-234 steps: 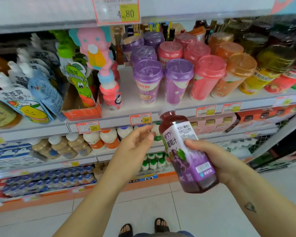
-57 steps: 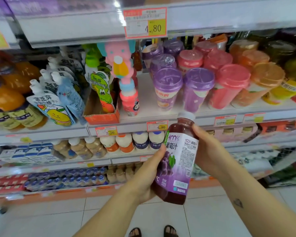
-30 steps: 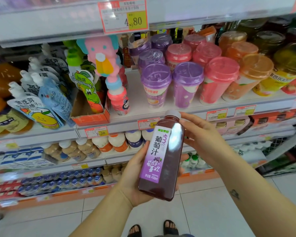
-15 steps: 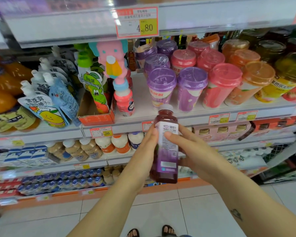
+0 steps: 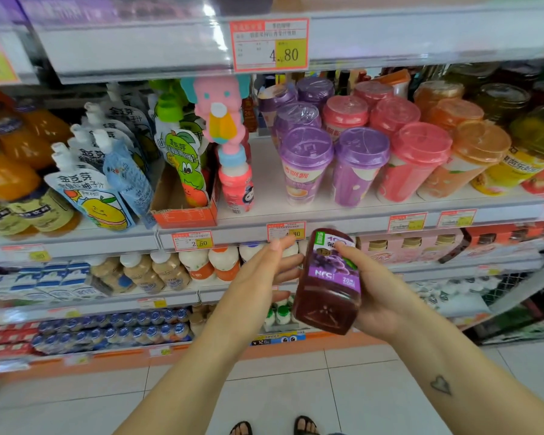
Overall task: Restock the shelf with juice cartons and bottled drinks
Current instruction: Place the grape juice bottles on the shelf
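A dark purple grape juice bottle with a purple label is held in front of the shelves, tipped so its square base faces me and its top points away toward the shelf. My right hand grips it from the right, with the thumb across the label. My left hand hovers just left of the bottle with fingers straight, holding nothing. Behind the hands runs the shelf edge with price tags.
Purple, pink and orange lidded drink cups fill the shelf above the hands. Juice pouches, an orange box, a pink elephant-topped bottle and orange juice bottles stand to the left. Small bottles line the lower shelves. White floor tiles lie below.
The bottle has tipped from upright so its base faces me. My left hand has let go of it and opened beside it; my right hand now holds it alone.
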